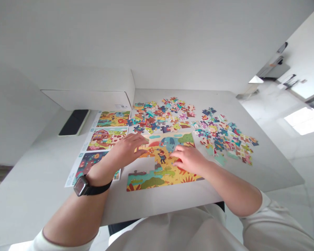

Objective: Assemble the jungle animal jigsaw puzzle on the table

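Note:
A partly joined jigsaw puzzle (pixel 172 177) lies flat in front of me, showing a yellow savanna with an elephant, a crocodile and a small figure in a hat. On its left side a gap shows the bare table. My left hand (pixel 129 148), with a black watch (pixel 81 185) on the wrist, is over the puzzle's upper left edge, thumb and fingers apart. Over the right half rests my right hand (pixel 189 158), fingers loosely bent and spread, with no loose piece visible in them. Its palm and part of the picture beneath are hidden.
Loose puzzle pieces (pixel 159 116) are heaped behind the puzzle, and another pile (pixel 222 134) spreads to the right. Left of the puzzle lies a reference sheet (pixel 94 141) with several pictures, beside a phone (pixel 74 122). A white box (pixel 89 99) stands at the back left.

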{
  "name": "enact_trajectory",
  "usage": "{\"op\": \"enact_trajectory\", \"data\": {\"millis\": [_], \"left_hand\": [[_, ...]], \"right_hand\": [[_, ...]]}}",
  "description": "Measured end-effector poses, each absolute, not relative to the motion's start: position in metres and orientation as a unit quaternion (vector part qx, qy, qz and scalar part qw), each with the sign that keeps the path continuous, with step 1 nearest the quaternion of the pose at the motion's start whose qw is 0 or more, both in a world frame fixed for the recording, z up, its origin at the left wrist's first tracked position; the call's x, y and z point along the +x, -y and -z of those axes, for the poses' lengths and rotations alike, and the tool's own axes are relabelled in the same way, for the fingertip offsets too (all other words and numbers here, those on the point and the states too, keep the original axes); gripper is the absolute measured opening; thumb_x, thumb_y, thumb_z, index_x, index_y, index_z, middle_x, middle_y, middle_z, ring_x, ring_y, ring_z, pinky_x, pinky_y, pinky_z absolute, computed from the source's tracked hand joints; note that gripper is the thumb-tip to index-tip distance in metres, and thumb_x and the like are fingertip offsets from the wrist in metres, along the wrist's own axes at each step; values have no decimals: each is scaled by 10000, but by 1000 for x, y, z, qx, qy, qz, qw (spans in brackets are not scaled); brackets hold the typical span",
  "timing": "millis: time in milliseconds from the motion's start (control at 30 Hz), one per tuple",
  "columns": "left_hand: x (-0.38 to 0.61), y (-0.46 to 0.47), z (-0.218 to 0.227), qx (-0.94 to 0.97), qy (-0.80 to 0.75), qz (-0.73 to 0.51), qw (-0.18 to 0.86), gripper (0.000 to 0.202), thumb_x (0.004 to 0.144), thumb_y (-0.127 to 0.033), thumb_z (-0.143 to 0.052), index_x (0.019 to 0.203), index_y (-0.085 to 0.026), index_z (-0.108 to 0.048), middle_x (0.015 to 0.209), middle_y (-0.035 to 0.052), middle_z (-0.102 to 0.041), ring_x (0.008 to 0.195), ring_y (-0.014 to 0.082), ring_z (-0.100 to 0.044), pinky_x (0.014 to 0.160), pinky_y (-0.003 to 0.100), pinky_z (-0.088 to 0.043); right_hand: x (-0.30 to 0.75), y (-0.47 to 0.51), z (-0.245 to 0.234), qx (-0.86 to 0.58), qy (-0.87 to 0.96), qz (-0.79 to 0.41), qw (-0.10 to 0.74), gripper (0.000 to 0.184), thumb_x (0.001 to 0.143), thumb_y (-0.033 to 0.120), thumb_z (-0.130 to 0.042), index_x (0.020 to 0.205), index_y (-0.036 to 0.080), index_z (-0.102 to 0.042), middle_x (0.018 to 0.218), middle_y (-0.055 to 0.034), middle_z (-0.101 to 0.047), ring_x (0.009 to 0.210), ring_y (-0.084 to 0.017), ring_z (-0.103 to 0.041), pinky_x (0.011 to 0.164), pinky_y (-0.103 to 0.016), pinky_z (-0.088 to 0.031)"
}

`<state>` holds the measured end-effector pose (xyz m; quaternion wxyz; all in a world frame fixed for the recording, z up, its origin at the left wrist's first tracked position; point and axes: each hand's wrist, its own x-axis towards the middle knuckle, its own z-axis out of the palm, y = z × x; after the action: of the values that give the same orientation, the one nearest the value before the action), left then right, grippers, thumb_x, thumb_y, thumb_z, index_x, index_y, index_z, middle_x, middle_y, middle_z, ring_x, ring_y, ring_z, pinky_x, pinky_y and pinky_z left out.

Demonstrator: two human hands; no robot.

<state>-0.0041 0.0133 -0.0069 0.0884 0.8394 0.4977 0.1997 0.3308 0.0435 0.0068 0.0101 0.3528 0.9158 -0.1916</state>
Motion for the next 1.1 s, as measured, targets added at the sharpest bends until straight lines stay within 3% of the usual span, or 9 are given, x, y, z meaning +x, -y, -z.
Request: {"op": "enact_trajectory", "data": {"millis": [600, 800, 1100], "left_hand": [[-10, -14, 20, 835, -516, -145, 125, 329, 989, -438, -668, 1253, -292, -799, 1326, 83, -778, 1251, 321, -710, 1118, 467, -564], [-4, -12, 16, 835, -520, -135, 118, 339, 988, -384, -671, 1292, -297, -794, 1348, 81, -773, 1260, 313, -705, 1128, 459, -555], [-5, -13, 5, 788, -591, -148, 87, 307, 1062, -365, -567, 1250, -263, -787, 1323, 89, -780, 1235, 309, -725, 1064, 467, -582]], "right_hand": [[332, -48, -8, 366, -904, 220, 25, 378, 982, 314, -815, 1356, 281, -761, 1313, -90, -753, 1103, -272, -755, 906, -374, -570], [333, -49, -5, 362, -903, 230, 22, 374, 983, 306, -817, 1349, 254, -760, 1302, -104, -742, 1097, -279, -753, 920, -390, -571], [335, -50, -2, 354, -906, 232, 8, 362, 968, 290, -828, 1326, 273, -772, 1297, -92, -749, 1103, -268, -752, 944, -390, -571]]}}
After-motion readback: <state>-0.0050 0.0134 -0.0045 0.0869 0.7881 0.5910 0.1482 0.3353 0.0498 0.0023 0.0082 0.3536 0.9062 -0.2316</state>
